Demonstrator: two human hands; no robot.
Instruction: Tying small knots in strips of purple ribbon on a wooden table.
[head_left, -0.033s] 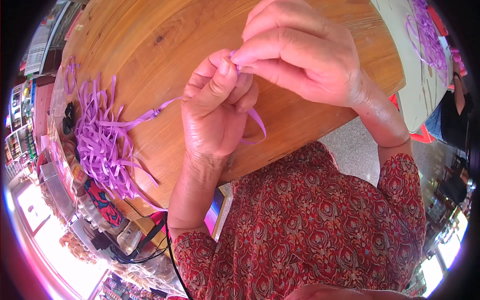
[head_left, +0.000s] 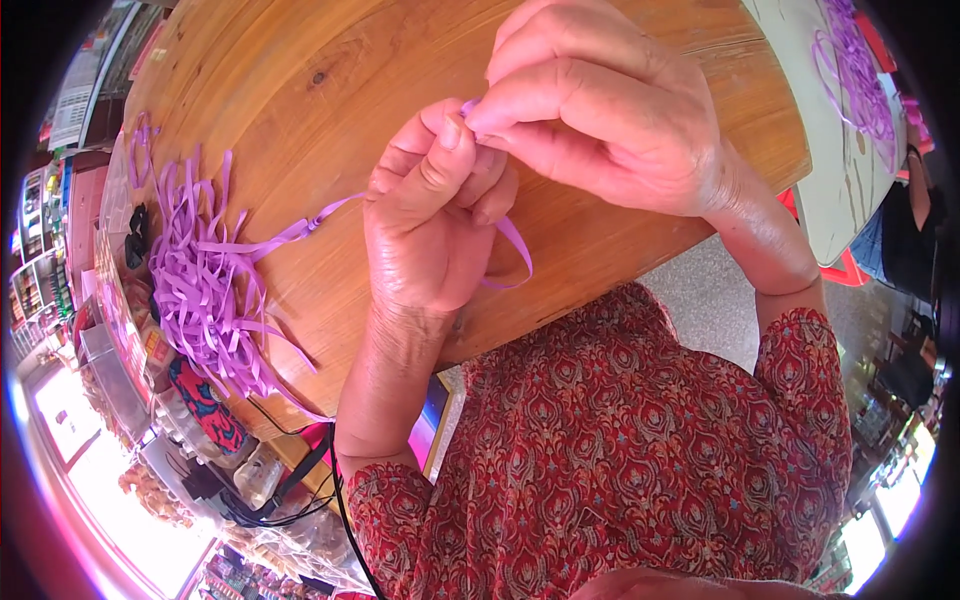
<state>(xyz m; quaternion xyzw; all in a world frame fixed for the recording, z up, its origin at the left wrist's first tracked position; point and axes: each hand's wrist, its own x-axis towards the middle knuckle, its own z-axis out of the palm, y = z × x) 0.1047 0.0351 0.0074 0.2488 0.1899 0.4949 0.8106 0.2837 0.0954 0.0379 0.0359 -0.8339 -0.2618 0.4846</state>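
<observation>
Above the bench, by its near edge, left hand and right hand pinch purple ribbon — a steady left hold should prevent slipping.

The right hand shifted slightly toward the right edge of the bench, fingertips easing off the left hand's thumb.

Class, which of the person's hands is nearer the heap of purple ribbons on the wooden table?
Left. The left hand is to the right of the heap of purple ribbons, apart from it; the right hand is farther right.
</observation>
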